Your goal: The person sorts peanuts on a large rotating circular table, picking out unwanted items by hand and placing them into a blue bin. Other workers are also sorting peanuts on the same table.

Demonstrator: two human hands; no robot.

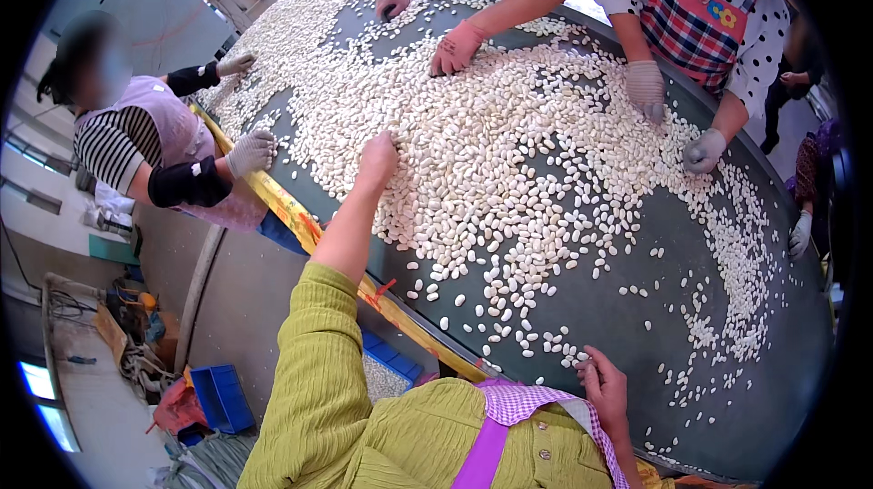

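White beans lie heaped and scattered over a dark green sorting table. My left hand reaches far out over the pile, its fingertips among the beans; whether it grips any is hidden by the back of the hand. Close to my body, at the near edge, my right hand is held low over the table, fingers bent. Its fingertips are beside a few loose beans, and I cannot tell if one is between them.
Co-workers' gloved hands work among the beans at the far side, on the right and at the left. Yellow wrapping covers the near rim. A blue bin with beans stands below it; another blue bin is at lower left.
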